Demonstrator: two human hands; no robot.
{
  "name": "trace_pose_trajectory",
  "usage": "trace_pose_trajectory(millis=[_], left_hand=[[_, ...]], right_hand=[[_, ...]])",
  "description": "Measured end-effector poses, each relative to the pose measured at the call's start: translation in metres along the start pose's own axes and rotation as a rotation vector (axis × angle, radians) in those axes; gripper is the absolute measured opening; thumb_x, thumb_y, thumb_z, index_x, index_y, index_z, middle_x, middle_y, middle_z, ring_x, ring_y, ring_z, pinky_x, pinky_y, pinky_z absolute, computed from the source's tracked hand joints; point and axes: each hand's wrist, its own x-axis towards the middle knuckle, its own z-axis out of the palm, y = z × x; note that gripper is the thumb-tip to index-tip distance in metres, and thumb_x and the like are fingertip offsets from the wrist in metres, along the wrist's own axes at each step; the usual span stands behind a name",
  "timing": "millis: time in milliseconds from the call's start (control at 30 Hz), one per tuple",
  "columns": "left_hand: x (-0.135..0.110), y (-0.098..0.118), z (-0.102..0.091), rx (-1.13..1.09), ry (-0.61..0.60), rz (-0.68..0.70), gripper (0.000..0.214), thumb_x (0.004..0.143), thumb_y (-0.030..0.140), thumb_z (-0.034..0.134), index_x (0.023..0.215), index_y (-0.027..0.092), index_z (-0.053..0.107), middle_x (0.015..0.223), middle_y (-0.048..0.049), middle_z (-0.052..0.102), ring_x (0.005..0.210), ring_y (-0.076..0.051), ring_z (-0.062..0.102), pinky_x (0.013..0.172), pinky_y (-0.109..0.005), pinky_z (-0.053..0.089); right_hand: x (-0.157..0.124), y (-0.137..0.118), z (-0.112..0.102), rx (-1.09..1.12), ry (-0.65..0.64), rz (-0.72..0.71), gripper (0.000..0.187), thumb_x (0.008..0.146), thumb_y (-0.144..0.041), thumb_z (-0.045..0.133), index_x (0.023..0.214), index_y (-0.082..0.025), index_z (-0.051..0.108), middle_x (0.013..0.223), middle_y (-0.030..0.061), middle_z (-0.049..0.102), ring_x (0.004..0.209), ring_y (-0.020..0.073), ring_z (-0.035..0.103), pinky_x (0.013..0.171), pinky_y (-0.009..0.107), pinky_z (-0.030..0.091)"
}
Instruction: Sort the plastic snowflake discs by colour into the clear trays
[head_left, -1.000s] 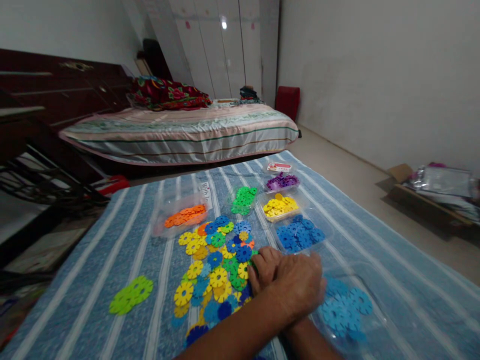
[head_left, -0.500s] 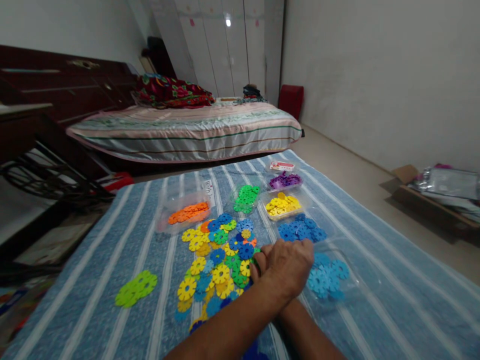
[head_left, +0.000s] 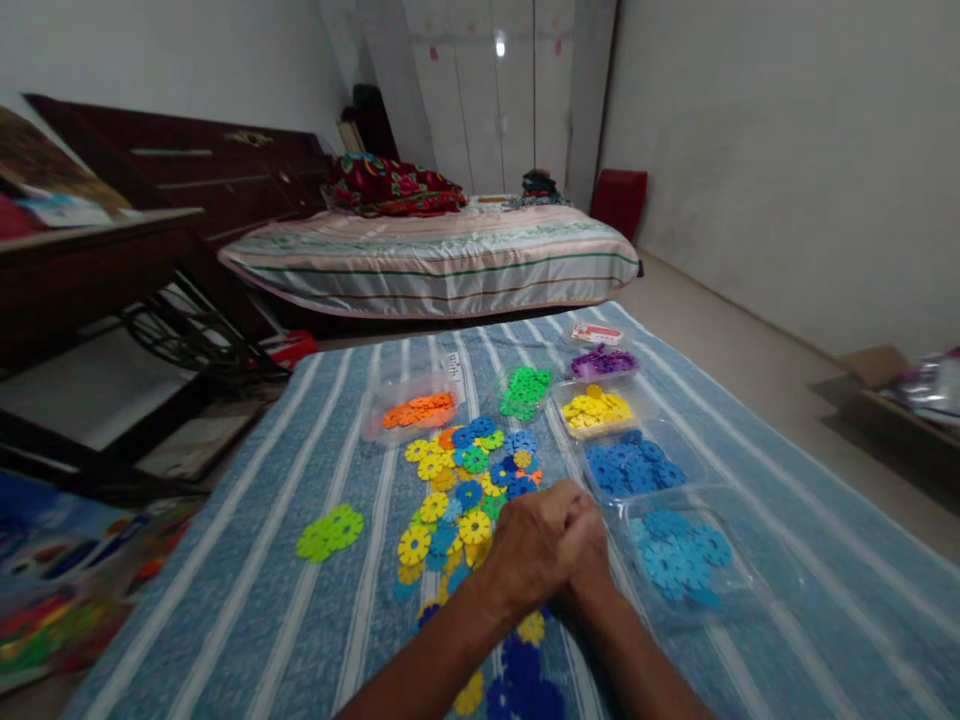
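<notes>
My left hand (head_left: 529,540) and my right hand (head_left: 589,545) are pressed together over the right side of a mixed pile of flower-shaped plastic discs (head_left: 474,526). Both have their fingers curled in; anything between them is hidden. The pile mixes yellow, blue, green and orange pieces. Below my wrists lie dark blue discs (head_left: 517,680). A light blue group of discs (head_left: 679,555) sits in a clear tray just right of my right hand. Off to the left, lime green discs (head_left: 330,532) rest directly on the striped cloth (head_left: 247,590).
Clear containers with orange discs (head_left: 418,410), green discs (head_left: 525,392), yellow discs (head_left: 598,410), blue discs (head_left: 634,465) and purple discs (head_left: 602,362) stand behind the pile. A bed (head_left: 435,260) is beyond, a wooden table (head_left: 97,235) at left, a cardboard box (head_left: 922,395) at right.
The view has turned to the left. My left hand, which reached across my right wrist, has drawn back left, so the hands now meet side by side.
</notes>
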Motion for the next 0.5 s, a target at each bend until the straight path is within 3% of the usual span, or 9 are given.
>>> trace_pose_trajectory(millis=[167,267,500], left_hand=[[-0.034,-0.046,-0.027,0.137,0.213,-0.085,0.019,0.091,0.031,0.048,0.082,0.021,0.062,0.079,-0.0022,0.068,0.07,-0.015,0.064,0.067,-0.025,0.046],[-0.054,-0.076,-0.039,0.169,0.276,-0.14,0.02,0.089,0.034,0.048,0.082,0.021,0.061,0.076,-0.0012,0.067,0.067,-0.016,0.064,0.065,-0.026,0.048],[-0.09,-0.122,-0.05,0.195,0.439,-0.2,0.02,0.087,0.035,0.048,0.077,0.023,0.059,0.089,-0.0046,0.069,0.086,-0.02,0.067,0.079,-0.031,0.053]], right_hand=[[0.001,-0.007,-0.019,-0.049,-0.011,-0.035,0.019,0.093,-0.024,0.049,0.082,-0.021,0.064,0.087,0.0062,0.059,0.089,0.0221,0.051,0.082,0.035,0.037],[0.003,-0.008,-0.022,-0.046,0.012,-0.046,0.019,0.093,-0.023,0.049,0.082,-0.02,0.064,0.086,0.0055,0.058,0.089,0.0212,0.051,0.082,0.034,0.036],[0.004,0.001,-0.022,-0.029,-0.036,-0.068,0.019,0.091,-0.025,0.051,0.081,-0.02,0.067,0.083,0.0046,0.059,0.085,0.0198,0.052,0.079,0.032,0.037]])
